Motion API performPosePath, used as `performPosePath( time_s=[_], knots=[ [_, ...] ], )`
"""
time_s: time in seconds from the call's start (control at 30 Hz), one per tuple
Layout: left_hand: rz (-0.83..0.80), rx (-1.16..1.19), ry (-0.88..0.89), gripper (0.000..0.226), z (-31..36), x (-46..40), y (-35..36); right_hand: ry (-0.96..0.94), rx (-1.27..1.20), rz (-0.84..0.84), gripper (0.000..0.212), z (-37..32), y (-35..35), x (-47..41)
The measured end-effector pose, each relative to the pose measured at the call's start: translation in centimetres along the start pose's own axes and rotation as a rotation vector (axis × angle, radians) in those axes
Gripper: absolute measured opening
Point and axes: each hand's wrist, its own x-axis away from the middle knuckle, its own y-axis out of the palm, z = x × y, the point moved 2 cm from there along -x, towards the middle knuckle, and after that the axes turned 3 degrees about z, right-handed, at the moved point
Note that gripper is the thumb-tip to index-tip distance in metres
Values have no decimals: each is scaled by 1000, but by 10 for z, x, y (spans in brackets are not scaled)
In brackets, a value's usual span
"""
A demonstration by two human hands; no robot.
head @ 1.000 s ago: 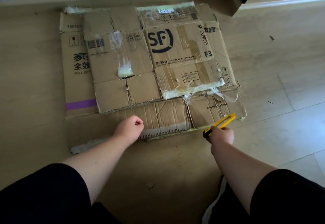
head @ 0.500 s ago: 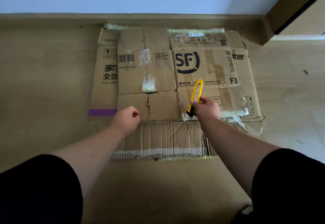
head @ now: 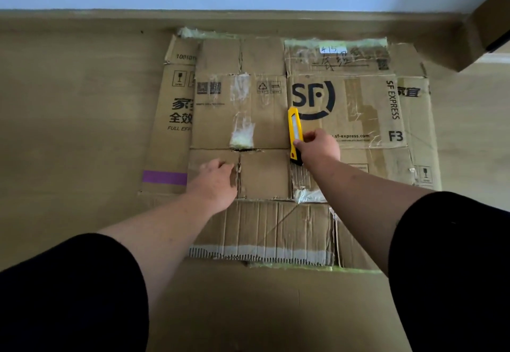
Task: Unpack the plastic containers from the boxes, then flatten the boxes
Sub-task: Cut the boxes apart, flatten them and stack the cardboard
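Note:
Several flattened cardboard boxes lie overlapped on the floor against the wall. On top at the right is a box printed with SF Express (head: pixel 356 108). A plainer taped box (head: pixel 240 119) lies beside it on the left. A larger box with a purple stripe (head: pixel 165 136) sticks out underneath. My right hand (head: pixel 318 148) grips a yellow utility knife (head: pixel 294 133), pointing away from me, over the seam between the two top boxes. My left hand (head: pixel 215 182) rests on the lower flap of the plain box, fingers loosely bent. No plastic containers are in view.
The boxes lie on a wooden floor (head: pixel 69 130) with a baseboard (head: pixel 248 20) and pale wall behind. A wooden door frame (head: pixel 488 28) stands at the far right. A corrugated sheet (head: pixel 265 230) lies nearest me, under my arms.
My right hand carried the knife from the stack's near right edge up to the centre seam. My left hand moved forward onto the plain box and loosened from a fist. The view came closer.

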Motion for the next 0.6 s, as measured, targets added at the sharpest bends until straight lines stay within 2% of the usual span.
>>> performPosePath(
  time_s=[0.4, 0.6],
  knots=[
    [-27, -27, 9, 50, 7, -9, -14, -85, 66, -43, 37, 1, -15, 18],
    [-97, -86, 79, 47, 21, 12, -56, -170, 302, -140, 47, -15, -59, 53]
  ],
)
